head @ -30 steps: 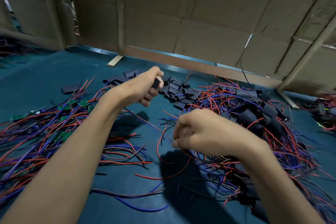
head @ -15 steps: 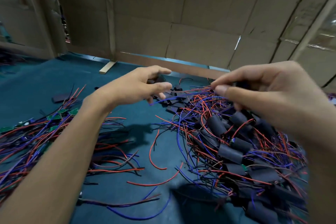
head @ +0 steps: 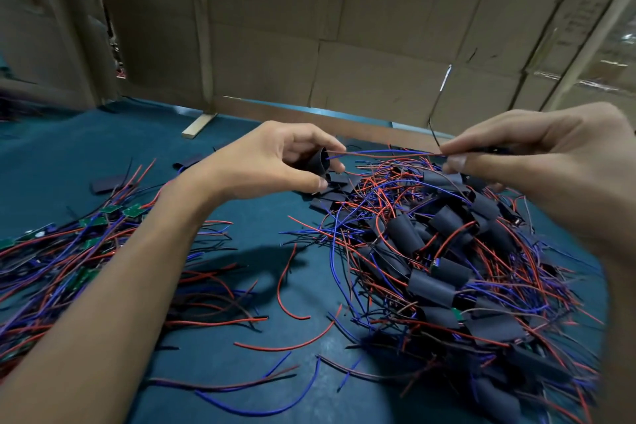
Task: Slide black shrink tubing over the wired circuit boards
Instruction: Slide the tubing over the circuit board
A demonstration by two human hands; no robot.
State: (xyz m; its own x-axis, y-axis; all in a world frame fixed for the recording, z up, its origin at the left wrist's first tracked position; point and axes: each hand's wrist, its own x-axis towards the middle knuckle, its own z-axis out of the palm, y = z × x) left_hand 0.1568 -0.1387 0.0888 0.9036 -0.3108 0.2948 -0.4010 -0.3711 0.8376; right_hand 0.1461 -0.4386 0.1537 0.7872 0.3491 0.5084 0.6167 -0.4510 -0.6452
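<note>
At the left edge of the teal work surface (head: 223,365) lies a heap of bare green circuit boards (head: 132,211) with red and blue leads trailing toward the middle. Just behind that heap, nearer the far edge, a flat loose piece of black tubing (head: 109,182) lies by itself.

The left hand (head: 275,162) is raised above the middle of the surface, its fingers and thumb curled around a short black shrink tube (head: 318,161) whose open mouth faces right. A red and a blue wire (head: 385,153) run level from that mouth across to the right hand (head: 537,162), their left tips at or just inside the opening; how far in they reach cannot be told. The right hand pinches the other end of these wires between thumb and forefinger, with something dark just behind the fingertips, too hidden to name.

Below the gap between the hands, flat cut tubing pieces (head: 335,196) lie in a small pile toward the far edge. From there to the right edge and the near right corner spreads a dense tangle of sleeved boards (head: 430,286), black tubes over them, with red and blue wires looping through.

Cardboard panels (head: 344,27) stand along the far edge, and a short wooden block (head: 199,125) lies at their foot.
</note>
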